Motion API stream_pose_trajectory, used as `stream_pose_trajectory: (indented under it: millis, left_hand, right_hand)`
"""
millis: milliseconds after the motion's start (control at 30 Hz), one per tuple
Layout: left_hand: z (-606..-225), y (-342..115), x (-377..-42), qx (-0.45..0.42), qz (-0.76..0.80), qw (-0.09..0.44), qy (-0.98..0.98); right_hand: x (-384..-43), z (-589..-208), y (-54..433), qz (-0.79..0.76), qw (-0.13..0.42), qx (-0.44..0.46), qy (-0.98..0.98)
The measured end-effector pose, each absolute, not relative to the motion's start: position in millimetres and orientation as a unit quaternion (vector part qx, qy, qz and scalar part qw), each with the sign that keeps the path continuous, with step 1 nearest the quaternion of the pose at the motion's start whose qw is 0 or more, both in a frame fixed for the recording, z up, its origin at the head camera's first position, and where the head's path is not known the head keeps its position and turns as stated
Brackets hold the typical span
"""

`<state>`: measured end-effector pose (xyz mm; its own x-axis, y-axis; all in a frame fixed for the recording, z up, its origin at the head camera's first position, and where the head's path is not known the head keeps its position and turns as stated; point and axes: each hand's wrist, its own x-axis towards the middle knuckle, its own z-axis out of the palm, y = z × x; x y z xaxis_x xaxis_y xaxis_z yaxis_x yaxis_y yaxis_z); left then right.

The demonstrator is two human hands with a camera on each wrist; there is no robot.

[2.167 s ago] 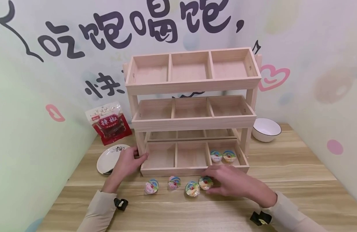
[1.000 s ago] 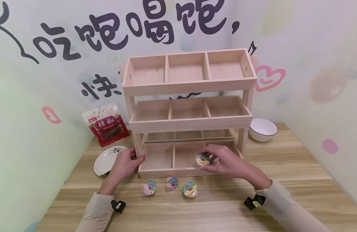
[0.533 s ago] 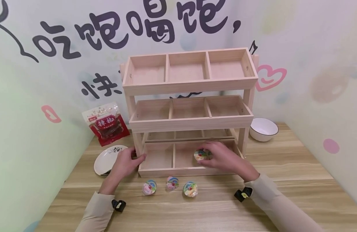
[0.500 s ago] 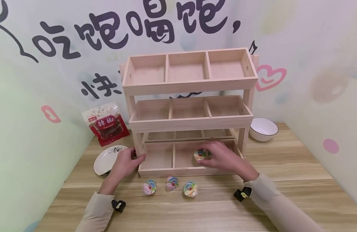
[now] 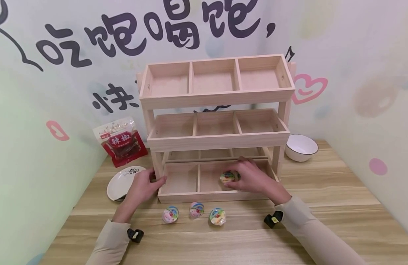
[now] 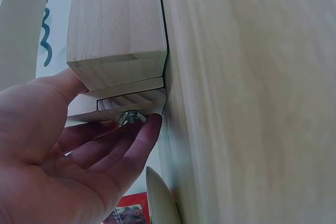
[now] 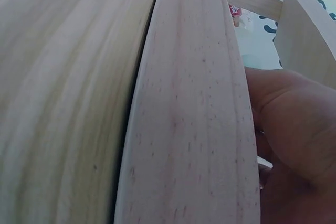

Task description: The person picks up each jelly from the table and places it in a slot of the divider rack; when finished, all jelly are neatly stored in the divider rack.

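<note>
In the head view, my left hand (image 5: 142,187) grips the lower left end of the three-tier wooden rack (image 5: 220,142). Thumb and fingers lie on either side of its wood in the left wrist view, by a wing nut (image 6: 131,117). My right hand (image 5: 251,176) pinches a jelly cup (image 5: 227,177) with a colourful lid, over the bottom tray's middle compartment. That hand covers most of the bottom right compartment. On the table before the rack lie a pink jelly cup (image 5: 170,214), a second pink jelly cup (image 5: 197,209) and a yellow jelly cup (image 5: 217,216).
Left of the rack, a red-and-clear bag of dried chillies (image 5: 122,141) leans on the wall behind a white plate (image 5: 119,184). A white bowl (image 5: 301,148) stands at the right. The upper tray (image 5: 217,96) and middle tray (image 5: 218,140) overhang the bottom one.
My right hand has taken a yellow jelly cup off the table and raised it into the bottom tray. Two cups seen earlier in the right compartment are now hidden. My left hand stays put.
</note>
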<state>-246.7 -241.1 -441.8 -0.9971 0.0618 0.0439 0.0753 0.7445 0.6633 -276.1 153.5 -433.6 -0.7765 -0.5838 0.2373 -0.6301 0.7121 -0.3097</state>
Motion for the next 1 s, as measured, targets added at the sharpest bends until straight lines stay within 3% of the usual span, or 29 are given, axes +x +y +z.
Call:
stream_pose_trajectory:
  millis: [1000]
  left_hand:
    - [-440.5, -240.8, -247.0, -0.031, -0.352, 0.004, -0.935]
  right_hand:
    - [-273.0, -432.1, 155.7, 0.2, 0.04, 0.353, -0.913]
